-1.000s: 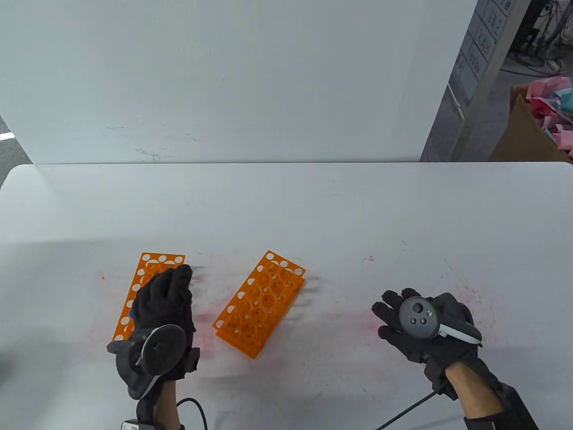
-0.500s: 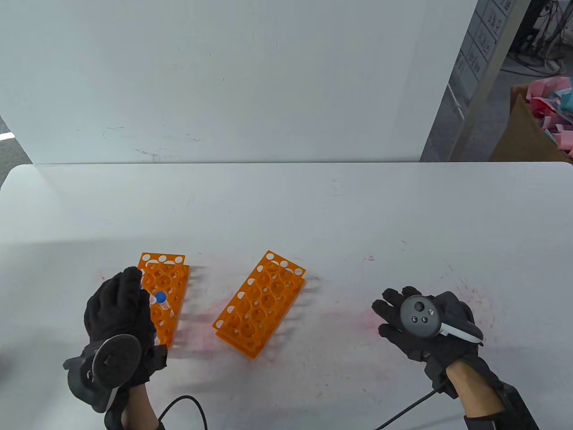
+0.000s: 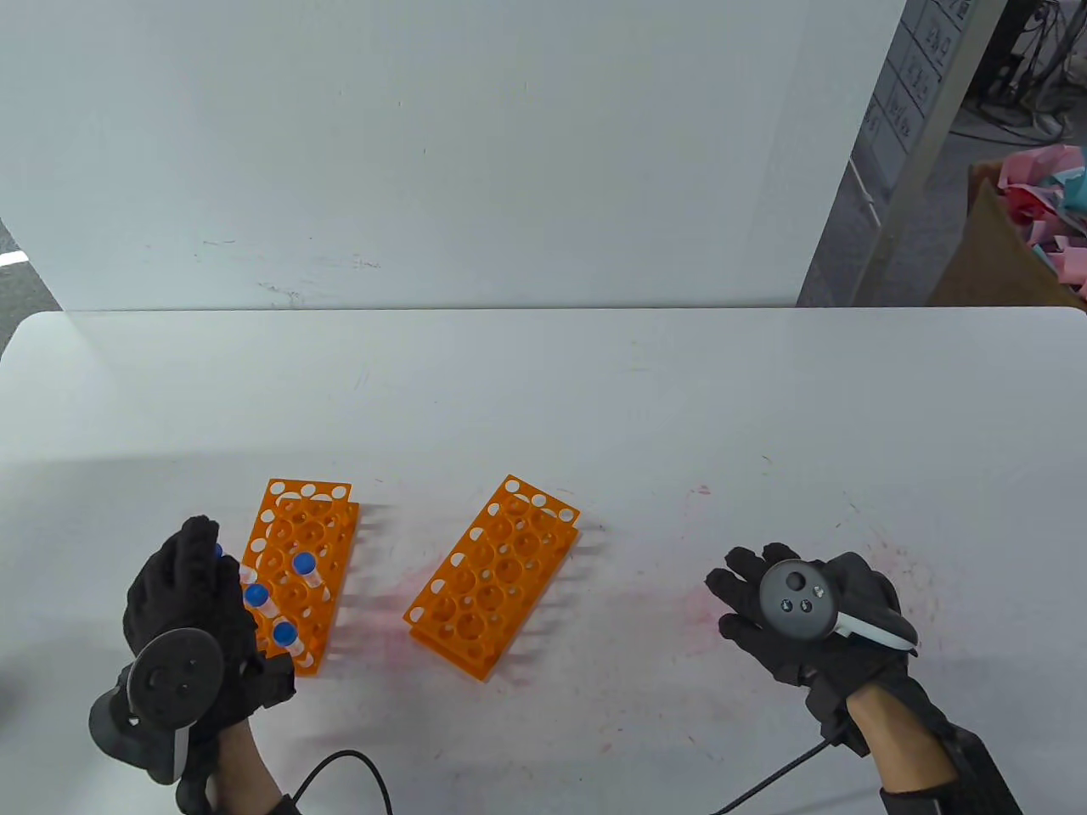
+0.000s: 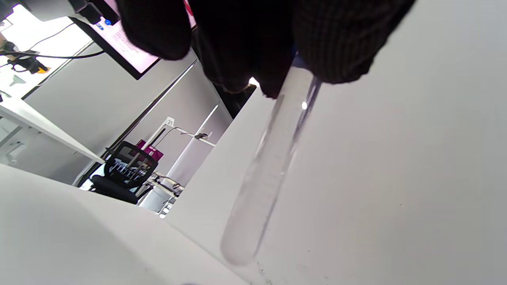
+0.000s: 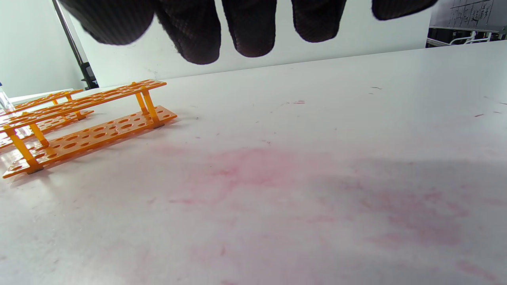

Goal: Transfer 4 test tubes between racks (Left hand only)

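While the left hand (image 3: 191,594) pinches one tube (image 4: 269,166), three tubes (image 3: 304,567) fill one of two racks (image 3: 293,543); right hand (image 3: 807,611) spread.

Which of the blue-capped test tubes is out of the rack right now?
The tube gripped by the left hand, its cap peeking above the fingers. The other three, with caps and, stand in the left rack.

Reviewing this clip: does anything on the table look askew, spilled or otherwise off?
Pink smears stain the table between the right rack and the right hand, like dried spill residue. The right rack sits skewed relative to the left rack. The tube held by the left hand looks intact.
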A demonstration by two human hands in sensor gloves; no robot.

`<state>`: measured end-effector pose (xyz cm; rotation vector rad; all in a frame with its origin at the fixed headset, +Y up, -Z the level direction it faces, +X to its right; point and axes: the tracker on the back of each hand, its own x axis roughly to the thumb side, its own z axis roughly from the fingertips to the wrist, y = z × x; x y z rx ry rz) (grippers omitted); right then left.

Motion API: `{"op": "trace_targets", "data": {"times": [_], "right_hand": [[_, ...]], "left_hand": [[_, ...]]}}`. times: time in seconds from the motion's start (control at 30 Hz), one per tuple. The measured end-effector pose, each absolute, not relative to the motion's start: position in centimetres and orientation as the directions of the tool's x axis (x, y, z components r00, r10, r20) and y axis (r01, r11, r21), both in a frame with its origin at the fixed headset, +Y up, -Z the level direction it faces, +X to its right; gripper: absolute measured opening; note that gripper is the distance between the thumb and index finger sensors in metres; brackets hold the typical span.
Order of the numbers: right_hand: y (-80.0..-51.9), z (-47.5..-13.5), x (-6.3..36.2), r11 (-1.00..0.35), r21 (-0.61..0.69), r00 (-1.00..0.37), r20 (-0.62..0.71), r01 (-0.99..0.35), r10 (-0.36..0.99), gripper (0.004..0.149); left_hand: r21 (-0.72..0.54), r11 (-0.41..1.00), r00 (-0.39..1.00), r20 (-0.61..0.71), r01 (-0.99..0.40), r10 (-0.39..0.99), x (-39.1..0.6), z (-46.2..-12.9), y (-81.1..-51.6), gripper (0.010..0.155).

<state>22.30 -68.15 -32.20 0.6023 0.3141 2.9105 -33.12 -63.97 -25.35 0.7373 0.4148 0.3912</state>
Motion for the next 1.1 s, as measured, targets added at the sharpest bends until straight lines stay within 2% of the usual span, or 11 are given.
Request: {"op": "trace_targets", "data": {"times": [0.1, 0.37, 0.73, 1.1], "right_hand": [[-68.1, -32.2, 22.3, -0.965, 0.238, -0.908, 0.371, -0.107, 0.192, 0.06], [-68.2, -32.2, 22.3, -0.965, 0.239, -0.909, 0.37, -0.106, 0.192, 0.06], [-68.3, -32.1, 22.3, -0.963, 0.249, -0.906, 0.374, -0.106, 0.197, 0.06], [-68.4, -32.1, 22.4, -0.962, 0.253, -0.906, 0.373, -0.107, 0.199, 0.06]], "left_hand": [[0.672, 0.725, 0.844, -0.294, -0.152, 0.449, -33.5, -25.8, -64.7, 0.054], [0.605, 0.788, 0.832, -0.375, -0.115, 0.409, -33.7, -26.6, -65.5, 0.054], [0.494, 0.859, 0.797, -0.462, -0.133, 0.389, -34.4, -27.7, -67.2, 0.054], [0.372, 0.9, 0.758, -0.512, -0.227, 0.404, -34.9, -28.3, -68.0, 0.05]]}}
